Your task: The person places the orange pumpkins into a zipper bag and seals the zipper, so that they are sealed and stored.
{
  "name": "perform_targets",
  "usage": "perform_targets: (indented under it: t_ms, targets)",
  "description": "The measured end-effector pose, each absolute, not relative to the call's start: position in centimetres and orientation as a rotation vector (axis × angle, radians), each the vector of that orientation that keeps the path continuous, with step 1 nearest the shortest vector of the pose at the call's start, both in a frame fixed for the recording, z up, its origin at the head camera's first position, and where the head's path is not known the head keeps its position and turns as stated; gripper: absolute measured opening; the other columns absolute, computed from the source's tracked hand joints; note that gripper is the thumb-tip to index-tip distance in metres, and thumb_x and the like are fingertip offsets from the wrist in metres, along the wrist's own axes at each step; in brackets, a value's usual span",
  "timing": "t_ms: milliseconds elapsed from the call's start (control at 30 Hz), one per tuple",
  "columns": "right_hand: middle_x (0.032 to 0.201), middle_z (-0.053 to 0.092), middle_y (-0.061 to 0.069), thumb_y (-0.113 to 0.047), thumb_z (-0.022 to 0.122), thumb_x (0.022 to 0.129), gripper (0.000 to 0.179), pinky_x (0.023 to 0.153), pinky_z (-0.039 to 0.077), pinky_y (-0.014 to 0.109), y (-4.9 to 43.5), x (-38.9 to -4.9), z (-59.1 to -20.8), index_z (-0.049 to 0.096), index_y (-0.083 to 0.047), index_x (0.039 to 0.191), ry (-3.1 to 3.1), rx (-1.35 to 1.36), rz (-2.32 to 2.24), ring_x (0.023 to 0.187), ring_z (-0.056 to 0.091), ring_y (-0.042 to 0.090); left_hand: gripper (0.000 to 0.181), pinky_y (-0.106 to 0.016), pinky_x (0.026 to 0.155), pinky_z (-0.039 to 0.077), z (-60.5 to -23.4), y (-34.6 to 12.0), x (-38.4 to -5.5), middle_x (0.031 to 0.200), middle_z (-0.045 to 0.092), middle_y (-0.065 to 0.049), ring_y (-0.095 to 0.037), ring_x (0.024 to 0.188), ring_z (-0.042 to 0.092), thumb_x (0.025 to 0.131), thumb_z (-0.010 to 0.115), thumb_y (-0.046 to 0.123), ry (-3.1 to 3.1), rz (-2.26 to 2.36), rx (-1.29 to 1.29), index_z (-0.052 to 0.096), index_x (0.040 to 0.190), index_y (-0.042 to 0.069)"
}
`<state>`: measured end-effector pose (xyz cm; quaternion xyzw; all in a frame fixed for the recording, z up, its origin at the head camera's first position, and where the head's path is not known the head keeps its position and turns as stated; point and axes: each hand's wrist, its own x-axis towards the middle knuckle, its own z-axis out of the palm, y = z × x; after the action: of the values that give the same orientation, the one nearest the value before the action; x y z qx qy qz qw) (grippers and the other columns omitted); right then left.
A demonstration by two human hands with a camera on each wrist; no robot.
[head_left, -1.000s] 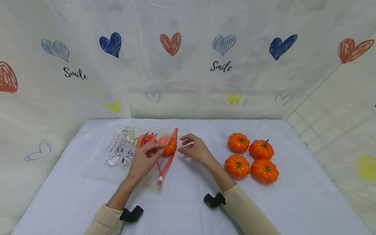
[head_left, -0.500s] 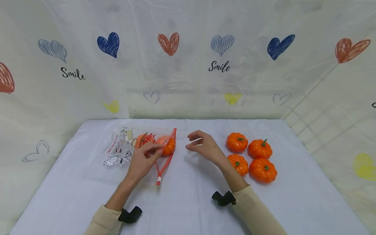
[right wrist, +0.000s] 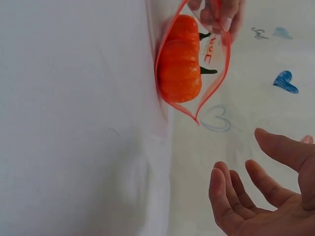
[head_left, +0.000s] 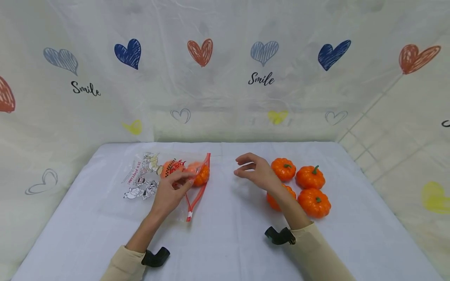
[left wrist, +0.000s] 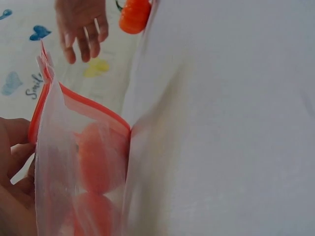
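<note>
A clear zip bag [head_left: 140, 208] with a red zip edge and cartoon prints lies on the table's left half. My left hand [head_left: 171, 193] pinches the upper side of its mouth, which gapes to the right. Two small orange pumpkins [right wrist: 179, 71] sit inside the bag, one behind the other, green stems showing in the right wrist view. My right hand [head_left: 259, 171] hovers with relaxed fingers and holds nothing, apart from the bag and just left of several orange pumpkins [head_left: 311, 177]. The right forearm partly hides the front left pumpkin [head_left: 272, 201] of that group.
A white cloth covers the table [head_left: 218, 246]. Behind it hangs a pale curtain [head_left: 225, 89] printed with hearts and words. Black wrist devices [head_left: 156, 257] sit on both forearms.
My right hand has moved right, away from the bag's mouth and toward the loose pumpkins. The left hand keeps its hold on the bag, and the pumpkins inside stay put.
</note>
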<state>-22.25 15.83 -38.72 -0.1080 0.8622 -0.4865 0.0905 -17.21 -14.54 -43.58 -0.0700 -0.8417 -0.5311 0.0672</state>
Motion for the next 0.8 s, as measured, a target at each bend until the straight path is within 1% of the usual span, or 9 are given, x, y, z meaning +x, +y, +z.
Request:
perform_targets:
  t_ms: [133, 367, 633, 800]
  targets:
    - [0.136, 0.065, 0.013, -0.026, 0.077, 0.095, 0.042, 0.102, 0.058, 0.047, 16.8, -22.2, -38.2, 0.063, -0.014, 0.133, 2.552, -0.311, -1.449, 0.120, 0.068, 0.028, 0.022, -0.018, 0.082, 0.051, -43.6, -14.5, -17.2, 0.111, 0.073, -0.002, -0.020, 0.099, 0.060, 0.099, 0.072, 0.021, -2.530, -1.597, -0.214, 0.078, 0.120, 0.022]
    - [0.136, 0.064, 0.015, -0.026, 0.077, 0.095, 0.044, 0.104, 0.056, 0.047, 17.8, -22.1, -38.3, 0.062, -0.012, 0.133, 2.551, -0.327, -1.427, 0.122, 0.068, 0.028, 0.023, -0.017, 0.082, 0.051, -43.8, -14.5, -17.1, 0.110, 0.072, -0.003, -0.019, 0.101, 0.059, 0.098, 0.073, 0.020, -2.538, -1.611, -0.200, 0.078, 0.120, 0.022]
    - [0.135, 0.066, 0.008, -0.025, 0.079, 0.093, 0.044, 0.103, 0.057, 0.047, 18.7, -21.9, -38.0, 0.063, -0.015, 0.132, 2.578, -0.340, -1.404, 0.122, 0.068, 0.026, 0.023, -0.017, 0.082, 0.051, -43.8, -14.5, -17.1, 0.110, 0.072, -0.003, -0.019, 0.101, 0.059, 0.098, 0.073, 0.021, -2.533, -1.621, -0.194, 0.078, 0.121, 0.022]
    - [0.133, 0.067, 0.007, -0.027, 0.079, 0.093, 0.043, 0.102, 0.057, 0.047, 19.5, -21.7, -37.8, 0.063, -0.016, 0.132, 2.599, -0.358, -1.387, 0.122, 0.068, 0.026, 0.022, -0.017, 0.082, 0.051, -43.8, -14.6, -17.1, 0.109, 0.072, -0.002, -0.019, 0.100, 0.059, 0.098, 0.073, 0.021, -2.541, -1.609, -0.204, 0.078, 0.120, 0.022]
